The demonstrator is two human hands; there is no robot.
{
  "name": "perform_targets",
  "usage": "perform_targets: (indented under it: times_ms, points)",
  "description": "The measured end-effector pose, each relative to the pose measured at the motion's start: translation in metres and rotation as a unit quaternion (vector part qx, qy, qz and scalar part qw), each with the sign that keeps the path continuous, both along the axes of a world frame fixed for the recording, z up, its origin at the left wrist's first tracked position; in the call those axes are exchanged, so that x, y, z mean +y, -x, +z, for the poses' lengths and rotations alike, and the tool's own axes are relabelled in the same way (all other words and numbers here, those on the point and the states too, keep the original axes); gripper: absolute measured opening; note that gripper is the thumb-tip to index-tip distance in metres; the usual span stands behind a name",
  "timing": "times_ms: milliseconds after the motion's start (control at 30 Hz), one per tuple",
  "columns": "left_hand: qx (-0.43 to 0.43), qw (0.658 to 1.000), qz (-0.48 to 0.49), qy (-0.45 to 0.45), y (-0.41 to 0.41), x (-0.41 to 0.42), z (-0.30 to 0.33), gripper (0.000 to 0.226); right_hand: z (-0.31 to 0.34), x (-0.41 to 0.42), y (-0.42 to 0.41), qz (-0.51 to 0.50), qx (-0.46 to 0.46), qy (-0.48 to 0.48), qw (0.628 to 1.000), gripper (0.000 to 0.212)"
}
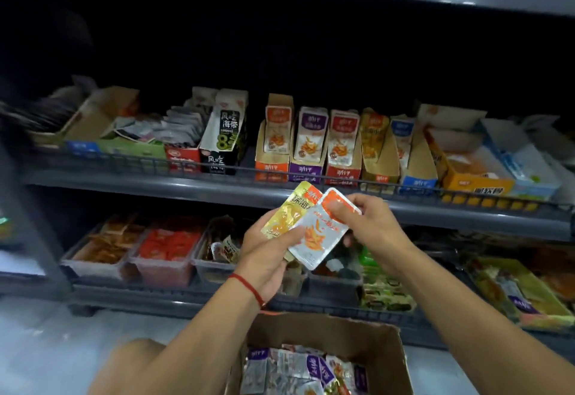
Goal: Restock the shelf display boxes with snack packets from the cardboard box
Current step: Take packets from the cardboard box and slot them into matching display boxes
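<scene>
— Between the two shelf levels, mid-frame: left hand [267,257] holds two snack packets fanned out, a gold packet [287,214] behind and a white-and-orange packet [317,232] in front. Thumb lies across the front packet's lower left part.

— Right hand?

— Right hand [373,223] pinches the orange top edge of the white-and-orange packet, fingers curled over it. So both grips are clamped on packets, left on both, right on the front one.

— Wrist detail?

— Red string bracelet [249,288] on the left wrist.

— Source box?

— Cardboard box [395,357] at bottom centre, open, on the floor below the hands, full of purple, silver and orange packets [311,366].

— Shelf?

— Upper shelf [217,189] carries a row of display boxes behind a wire rail: orange display box [272,170], purple display box [306,172], another orange one [342,173], a yellow box [381,173], a blue box [417,181]. All hold upright packets. Black-and-white seaweed carton [222,142] stands left of them.

— Lower level?

— Clear plastic bins [161,267] with red and brown snacks, blurred.
</scene>
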State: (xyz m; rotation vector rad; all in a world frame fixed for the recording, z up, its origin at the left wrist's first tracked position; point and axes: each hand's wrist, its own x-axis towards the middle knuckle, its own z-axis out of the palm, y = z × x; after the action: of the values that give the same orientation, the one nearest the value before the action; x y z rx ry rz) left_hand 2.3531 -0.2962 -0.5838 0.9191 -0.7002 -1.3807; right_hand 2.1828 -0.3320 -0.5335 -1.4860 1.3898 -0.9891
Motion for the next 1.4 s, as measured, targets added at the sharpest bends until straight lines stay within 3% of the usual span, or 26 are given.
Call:
perform_targets:
  times_ms: [100,333,400,533,700,900,1167,1233,1400]
  points:
    - [-0.001,0.999,0.052,0.011,-0.018,-0.016,0.010,0.035,0.020,-0.019,-0.011,0.072,0.029,0.017,0.997,0.014]
    - [0.093,0.986,0.137,0.018,-0.077,-0.051,0.035,0.022,0.091,-0.117,-0.053,0.018,0.046,0.195,0.980,0.007]
    - [0.106,0.983,0.149,0.019,-0.088,-0.053,0.039,0.022,0.106,-0.146,-0.068,-0.009,0.099,0.252,0.962,0.009]
    - [0.112,0.982,0.153,0.003,-0.098,-0.054,0.042,0.025,0.125,-0.188,-0.100,-0.046,0.272,0.344,0.897,0.032]
    - [0.044,0.984,0.174,0.003,-0.107,-0.058,0.045,0.027,0.119,-0.221,-0.130,-0.012,0.401,0.310,0.862,0.035]
    - [0.048,0.981,0.186,-0.018,-0.102,-0.063,0.046,0.020,0.091,-0.241,-0.148,0.001,0.496,0.239,0.835,0.034]
    - [0.048,0.981,0.185,-0.033,-0.100,-0.063,0.047,0.024,0.070,-0.262,-0.144,-0.009,0.490,0.232,0.840,0.041]
    - [0.049,0.982,0.182,-0.031,-0.100,-0.063,0.048,0.023,0.069,-0.264,-0.143,-0.023,0.505,0.263,0.822,0.043]
    - [0.049,0.982,0.180,-0.033,-0.097,-0.065,0.046,0.022,0.072,-0.263,-0.143,-0.037,0.589,0.351,0.727,0.041]
